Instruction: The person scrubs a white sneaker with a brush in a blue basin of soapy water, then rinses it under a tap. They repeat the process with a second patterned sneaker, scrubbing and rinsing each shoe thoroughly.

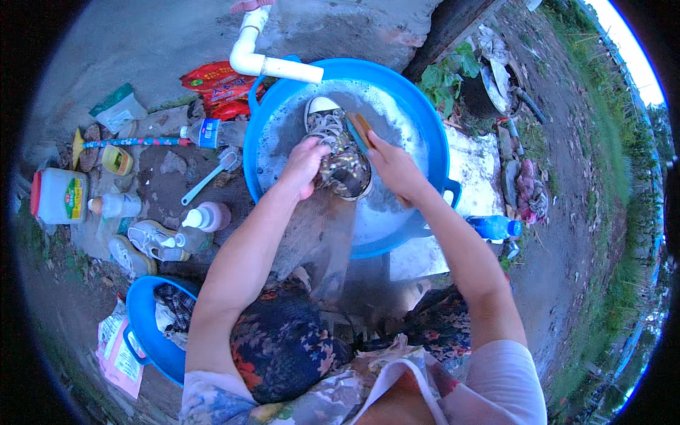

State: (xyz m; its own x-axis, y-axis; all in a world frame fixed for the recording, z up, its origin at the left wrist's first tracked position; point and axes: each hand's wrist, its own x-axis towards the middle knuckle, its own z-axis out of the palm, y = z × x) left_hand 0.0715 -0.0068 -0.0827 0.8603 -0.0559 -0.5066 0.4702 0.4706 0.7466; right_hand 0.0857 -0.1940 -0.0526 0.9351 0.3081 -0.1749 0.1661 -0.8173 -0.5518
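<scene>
A dark canvas sneaker with a speckled pattern, grey laces and a white toe cap is held over a large blue basin. My left hand is closed round the sneaker's left side. In my right hand is a scrub brush with a brown back and blue-green bristles, set against the sneaker's right edge near the laces. Soapy water with white foam fills the basin below. My fingertips on the sneaker's far side are partly hidden.
A white pipe tap reaches over the basin's back rim. Left lie a long-handled brush, bottles, a white tub and pale shoes. A smaller blue basin holds cloth. A blue bottle lies right.
</scene>
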